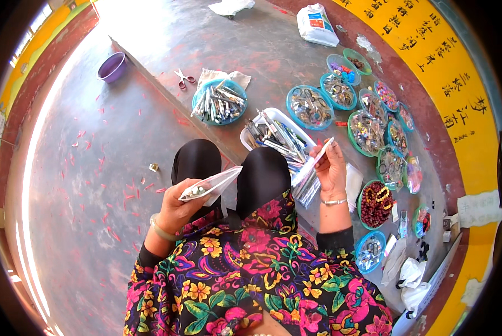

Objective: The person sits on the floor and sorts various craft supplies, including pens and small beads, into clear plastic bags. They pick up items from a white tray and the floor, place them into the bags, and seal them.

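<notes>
My left hand [185, 206] is closed round a clear plastic bag [222, 180] with several small whitish and dark pieces in its lower end. It is held above my left knee, and its mouth points to the right. My right hand [331, 168] is raised at the right, pinching a small pale flat piece [325, 147] whose kind I cannot make out. Just left of that hand stands a white tray [302, 132] heaped with pens [274, 137]. Clear packets [307, 189] lie against the tray's near end, below my right hand.
Beyond my knees stand a blue basin of pens [219, 102] and red-handled scissors [185, 79]. A purple basin [111, 68] sits at the far left. Several baskets of small goods, one holding dark red beads [376, 204], line the right. Red scraps litter the floor.
</notes>
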Action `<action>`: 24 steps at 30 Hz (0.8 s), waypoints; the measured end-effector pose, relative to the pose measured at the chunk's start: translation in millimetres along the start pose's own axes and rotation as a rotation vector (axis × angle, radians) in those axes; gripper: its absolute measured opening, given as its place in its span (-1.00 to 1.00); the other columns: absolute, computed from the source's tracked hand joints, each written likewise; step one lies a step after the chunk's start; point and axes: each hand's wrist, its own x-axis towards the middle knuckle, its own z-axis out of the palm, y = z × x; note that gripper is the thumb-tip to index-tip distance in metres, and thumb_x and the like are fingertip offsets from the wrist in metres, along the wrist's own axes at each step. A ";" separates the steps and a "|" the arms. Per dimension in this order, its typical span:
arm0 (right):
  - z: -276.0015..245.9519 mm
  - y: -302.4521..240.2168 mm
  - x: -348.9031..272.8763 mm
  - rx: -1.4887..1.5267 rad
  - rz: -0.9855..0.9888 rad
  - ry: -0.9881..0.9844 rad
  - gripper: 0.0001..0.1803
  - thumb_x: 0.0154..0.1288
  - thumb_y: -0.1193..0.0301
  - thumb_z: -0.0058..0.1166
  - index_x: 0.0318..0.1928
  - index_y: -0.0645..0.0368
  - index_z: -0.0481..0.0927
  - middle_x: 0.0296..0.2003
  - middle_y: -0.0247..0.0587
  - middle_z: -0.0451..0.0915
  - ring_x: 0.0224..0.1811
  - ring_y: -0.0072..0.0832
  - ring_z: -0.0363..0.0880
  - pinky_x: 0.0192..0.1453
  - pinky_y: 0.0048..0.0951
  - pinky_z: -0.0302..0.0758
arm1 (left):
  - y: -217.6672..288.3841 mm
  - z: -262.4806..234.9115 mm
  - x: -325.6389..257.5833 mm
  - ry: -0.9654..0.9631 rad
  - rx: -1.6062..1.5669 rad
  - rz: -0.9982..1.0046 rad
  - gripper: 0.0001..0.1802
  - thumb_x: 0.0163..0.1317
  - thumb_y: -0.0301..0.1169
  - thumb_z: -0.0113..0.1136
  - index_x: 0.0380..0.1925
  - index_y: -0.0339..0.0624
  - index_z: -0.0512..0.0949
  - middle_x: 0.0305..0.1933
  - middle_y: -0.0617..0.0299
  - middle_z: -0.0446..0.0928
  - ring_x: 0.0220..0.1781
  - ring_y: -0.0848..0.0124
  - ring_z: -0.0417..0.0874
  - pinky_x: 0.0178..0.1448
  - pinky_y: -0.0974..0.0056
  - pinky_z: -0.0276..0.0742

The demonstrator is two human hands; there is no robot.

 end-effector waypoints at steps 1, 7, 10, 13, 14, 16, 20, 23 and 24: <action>8.0 -0.1 -10.6 -0.020 0.022 -0.034 -0.82 0.30 0.35 0.07 -0.13 0.12 0.47 -0.36 -0.08 0.65 -0.36 -0.33 0.67 -0.33 -0.47 0.61 | -0.4 -0.1 -0.9 0.009 -0.032 0.017 -0.80 0.16 -0.60 0.14 -0.18 -0.35 0.51 -0.23 0.14 0.63 -0.18 0.46 0.59 -0.03 0.37 0.47; 41.1 23.3 -66.9 -0.107 0.301 -0.233 -0.80 0.32 0.31 0.04 -0.10 0.04 0.42 -0.38 -0.11 0.64 -0.35 -0.31 0.67 -0.36 -0.50 0.56 | 0.8 -7.0 -6.4 0.073 -0.107 0.057 -0.79 0.19 -0.62 0.12 -0.14 -0.34 0.50 -0.21 0.18 0.62 -0.17 0.52 0.55 -0.05 0.42 0.45; 44.9 41.3 -88.4 -0.147 0.455 -0.377 -0.79 0.29 0.37 0.07 -0.10 0.12 0.42 -0.29 -0.10 0.62 -0.24 -0.35 0.64 -0.26 -0.44 0.58 | 2.1 -14.5 -9.7 0.093 -0.067 0.036 -0.79 0.17 -0.62 0.14 -0.16 -0.36 0.50 -0.19 0.13 0.62 -0.13 0.45 0.59 0.00 0.37 0.47; 36.4 59.4 -103.4 -0.269 0.628 -0.573 -0.80 0.29 0.45 0.06 -0.10 0.17 0.44 -0.26 -0.14 0.61 -0.23 -0.42 0.61 -0.18 -0.47 0.53 | -8.7 -19.5 -11.0 0.084 -0.115 0.101 -0.79 0.20 -0.63 0.12 -0.14 -0.34 0.50 -0.18 0.12 0.62 -0.12 0.45 0.59 -0.01 0.36 0.48; 35.9 63.8 -106.8 -0.269 0.650 -0.608 -0.78 0.30 0.46 0.04 -0.06 0.19 0.43 -0.29 -0.17 0.61 -0.25 -0.45 0.60 -0.19 -0.52 0.49 | -9.9 -19.5 -11.6 0.083 -0.144 0.091 -0.79 0.21 -0.63 0.12 -0.13 -0.33 0.50 -0.17 0.12 0.62 -0.12 0.45 0.59 -0.01 0.36 0.48; 39.4 64.5 -110.3 -0.296 0.563 -0.566 -0.76 0.31 0.46 0.03 -0.03 0.21 0.43 -0.34 -0.21 0.59 -0.29 -0.49 0.59 -0.22 -0.55 0.47 | -10.8 -21.9 -13.0 0.089 -0.135 0.112 -0.77 0.20 -0.63 0.12 -0.11 -0.33 0.50 -0.17 0.11 0.62 -0.12 0.45 0.60 -0.02 0.37 0.49; 58.4 32.5 -91.0 -0.492 0.334 -0.391 -0.72 0.34 0.49 -0.04 0.04 0.25 0.50 -0.41 -0.29 0.53 -0.51 -0.67 0.40 -0.47 -0.70 0.32 | -9.2 -23.1 -15.2 0.066 -0.112 0.118 -0.74 0.20 -0.62 0.14 -0.08 -0.33 0.49 -0.15 0.12 0.62 -0.12 0.47 0.60 -0.05 0.39 0.50; 84.9 1.8 -76.6 -0.580 0.020 -0.496 -0.65 0.35 0.50 -0.07 0.14 0.23 0.47 -0.32 -0.29 0.52 -0.48 -0.69 0.37 -0.48 -0.71 0.28 | -9.1 -22.9 -15.1 0.047 -0.113 0.095 -0.75 0.20 -0.61 0.15 -0.09 -0.34 0.51 -0.17 0.16 0.62 -0.17 0.52 0.58 -0.09 0.41 0.50; 97.8 -12.7 -74.1 -0.652 -0.053 -0.552 -0.72 0.34 0.50 -0.03 0.03 0.27 0.52 -0.29 -0.27 0.53 -0.46 -0.67 0.39 -0.45 -0.71 0.31 | -9.0 -23.0 -14.9 0.038 -0.121 0.081 -0.76 0.20 -0.61 0.15 -0.10 -0.34 0.52 -0.18 0.17 0.62 -0.17 0.53 0.58 -0.10 0.41 0.50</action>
